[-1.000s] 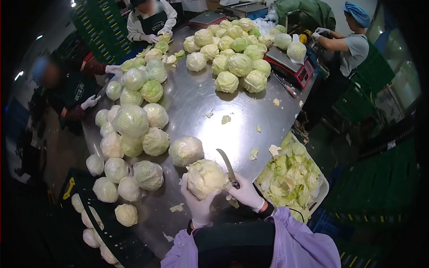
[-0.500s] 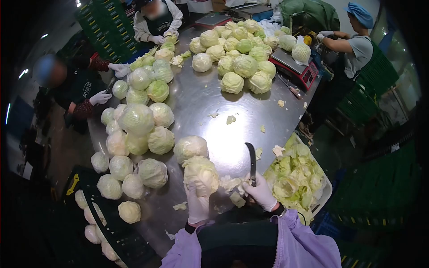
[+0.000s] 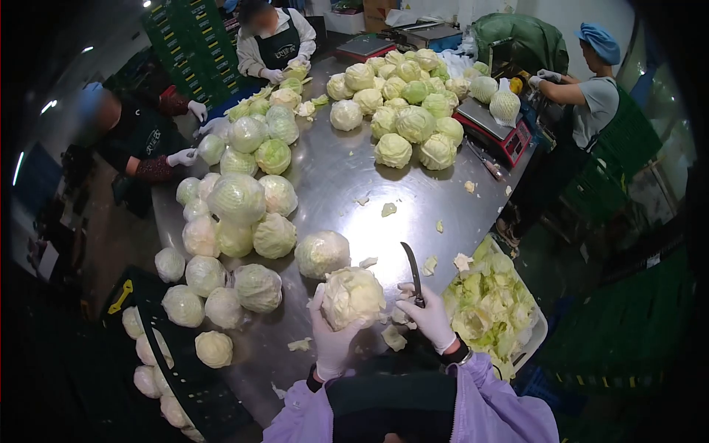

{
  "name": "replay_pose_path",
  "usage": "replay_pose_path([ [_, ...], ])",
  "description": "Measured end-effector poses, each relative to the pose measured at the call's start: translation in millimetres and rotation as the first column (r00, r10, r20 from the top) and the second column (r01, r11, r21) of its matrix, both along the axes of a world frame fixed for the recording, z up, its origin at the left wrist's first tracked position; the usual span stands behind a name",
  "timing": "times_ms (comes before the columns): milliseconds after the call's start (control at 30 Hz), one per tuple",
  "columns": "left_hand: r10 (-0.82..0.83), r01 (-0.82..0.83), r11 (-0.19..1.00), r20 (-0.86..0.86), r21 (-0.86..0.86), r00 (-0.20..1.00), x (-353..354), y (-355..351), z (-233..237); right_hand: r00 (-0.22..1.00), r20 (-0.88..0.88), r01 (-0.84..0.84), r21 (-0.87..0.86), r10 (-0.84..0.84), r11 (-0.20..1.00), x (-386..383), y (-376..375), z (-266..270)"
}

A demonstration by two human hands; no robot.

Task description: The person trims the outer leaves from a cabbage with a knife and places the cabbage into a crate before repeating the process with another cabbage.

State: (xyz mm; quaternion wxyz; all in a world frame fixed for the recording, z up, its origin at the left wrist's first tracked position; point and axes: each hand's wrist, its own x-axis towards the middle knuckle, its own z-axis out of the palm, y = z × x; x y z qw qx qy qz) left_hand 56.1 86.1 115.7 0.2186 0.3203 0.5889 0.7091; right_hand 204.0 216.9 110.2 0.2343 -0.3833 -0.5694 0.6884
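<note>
My left hand (image 3: pixel 334 341), in a white glove, is wrapped round the lower left side of a pale cabbage (image 3: pixel 353 297). In my gloved right hand (image 3: pixel 431 320) is a knife (image 3: pixel 414 272) with a dark curved blade pointing up and away from me. The blade stands apart from the cabbage, to its right. Just beyond the held cabbage rests a cabbage in clear film (image 3: pixel 323 253). Cut leaf scraps (image 3: pixel 394 338) lie on the metal table between my hands.
Wrapped cabbages (image 3: pixel 236 199) are piled along the left, bare ones (image 3: pixel 415 124) at the back. A white bin of leaves (image 3: pixel 543 328) stands right, a green crate (image 3: pixel 166 347) lower left. A red scale (image 3: pixel 515 144) sits far right. Three co-workers stand around the table (image 3: pixel 332 177).
The cabbage in my left hand has shifted right and turned, and my fingers now sit on its side. My right hand with the knife has barely moved. The whole view has tilted slightly.
</note>
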Motion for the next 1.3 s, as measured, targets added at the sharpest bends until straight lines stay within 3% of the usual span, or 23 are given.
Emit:
replay_pose_path([
  [67,0.010,-0.010,1.000,0.077,0.003,0.997,1,-5,-14,0.993,0.089,-0.115,0.478,0.082,0.871,4,-6,35],
  [200,-0.027,0.027,1.000,-0.023,0.005,0.999,5,-5,-14,0.997,-0.033,-0.019,0.749,0.065,0.662,-10,-9,38],
  [333,-0.087,0.070,0.991,-0.157,-0.116,0.984,1,-13,-15,0.998,0.020,-0.062,0.572,0.061,0.818,2,1,41],
  [367,-0.081,0.062,0.991,-0.164,-0.118,0.983,0,-13,-12,1.000,-0.003,0.028,0.361,-0.029,0.932,4,11,31],
  [433,-0.329,0.281,0.944,0.486,0.171,0.810,-1,-10,0,0.994,0.017,0.098,0.274,-0.107,0.957,6,44,40],
  [467,-0.320,0.271,0.947,0.480,0.170,0.817,3,-12,2,0.982,0.050,0.172,0.187,-0.184,0.967,6,58,42],
  [500,-0.374,0.251,0.928,0.673,0.276,0.639,10,-15,3,0.984,0.044,0.160,0.187,-0.171,0.969,11,65,37],
  [533,-0.429,0.205,0.903,0.803,0.377,0.413,15,-14,7,0.984,0.138,0.030,0.491,-0.111,0.871,14,72,30],
  [567,-0.438,0.199,0.899,0.802,0.391,0.406,17,-10,17,0.967,0.240,-0.121,0.731,-0.087,0.672,16,77,25],
  [600,-0.436,0.193,0.900,0.800,0.391,0.412,15,-10,5,0.990,0.107,-0.123,0.399,0.087,0.909,16,66,34],
  [667,-0.348,0.355,0.927,0.634,0.122,0.690,6,-7,-32,0.958,-0.069,-0.220,0.448,0.279,0.866,9,57,38],
  [733,-0.358,0.408,0.910,0.641,0.077,0.678,9,19,8,0.929,0.145,-0.370,0.367,0.340,0.854,5,59,36],
  [800,-0.355,0.395,0.911,0.710,0.117,0.608,3,28,-16,0.941,0.052,-0.336,0.298,0.336,0.894,5,78,22],
  [867,-0.387,0.377,0.903,0.774,0.207,0.501,4,40,-2,0.977,0.097,-0.182,-0.089,0.190,0.979,10,100,6],
  [933,-0.390,0.351,0.908,0.771,0.229,0.504,4,70,15,0.922,-0.149,-0.381,-0.167,0.358,0.910,27,119,8],
  [1000,-0.327,0.372,0.927,0.593,0.049,0.736,8,106,40,0.854,-0.303,-0.494,-0.220,0.422,0.841,35,119,-2],
  [1067,-0.328,0.358,0.933,0.462,0.024,0.824,-1,120,12,0.921,-0.376,-0.288,-0.473,0.105,0.833,19,116,-15],
  [1100,-0.330,0.363,0.931,0.496,0.032,0.803,-2,130,15,0.851,-0.513,-0.407,-0.506,0.115,0.761,22,142,-86],
  [1133,-0.330,0.368,0.929,0.530,0.036,0.781,-3,138,18,0.850,-0.512,-0.408,-0.497,0.120,0.766,16,156,-69],
  [1200,-0.304,0.322,0.944,0.566,0.072,0.766,-10,135,14,0.802,-0.563,-0.290,-0.661,-0.201,0.692,2,191,-31],
  [1233,-0.305,0.361,0.932,0.584,0.022,0.752,-16,132,16,0.723,-0.654,-0.378,-0.643,-0.221,0.666,-3,222,-35],
  [1267,-0.303,0.399,0.916,0.603,-0.028,0.738,-22,128,15,0.831,-0.475,-0.114,-0.657,-0.291,0.746,-18,246,-6],
  [1300,-0.253,0.350,0.936,0.630,-0.032,0.734,-25,121,7,0.779,-0.556,-0.164,-0.627,-0.291,0.762,-24,283,-4],
])
